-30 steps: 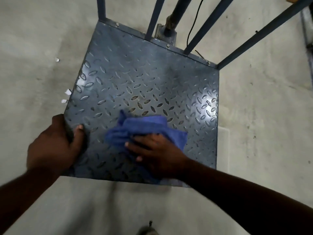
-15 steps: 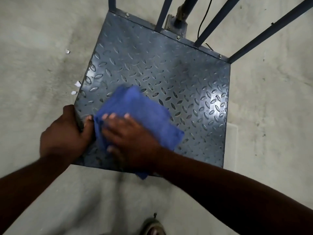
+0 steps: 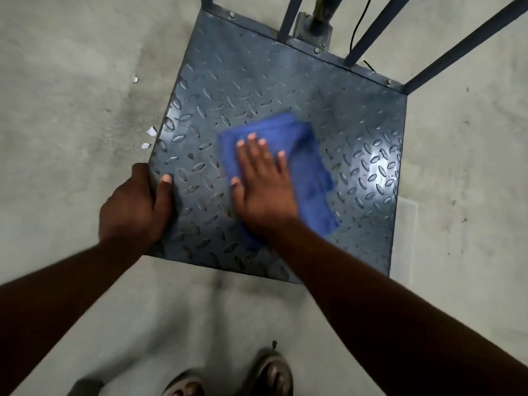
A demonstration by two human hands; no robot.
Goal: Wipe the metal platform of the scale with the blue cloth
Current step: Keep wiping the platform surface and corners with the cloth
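The scale's metal platform (image 3: 257, 81) is a dark blue-grey diamond-tread plate lying on the concrete floor. A folded blue cloth (image 3: 308, 172) lies on its middle, slightly right of centre. My right hand (image 3: 264, 184) presses flat on the cloth's left half, fingers spread and pointing away from me. My left hand (image 3: 134, 207) grips the platform's left edge near the front corner, thumb on top of the plate and fingers hidden under the edge.
Blue metal rails (image 3: 368, 38) and a post base (image 3: 314, 24) rise from the platform's far edge, with a black cable (image 3: 357, 27) behind. Small white paper scraps (image 3: 151, 131) lie on the floor to the left. My sandalled feet (image 3: 271, 372) stand in front of the platform.
My right hand has swept the cloth from the platform's front-left area towards the centre-right, and its fingers have spread flat. My left hand has kept its grip on the left edge.
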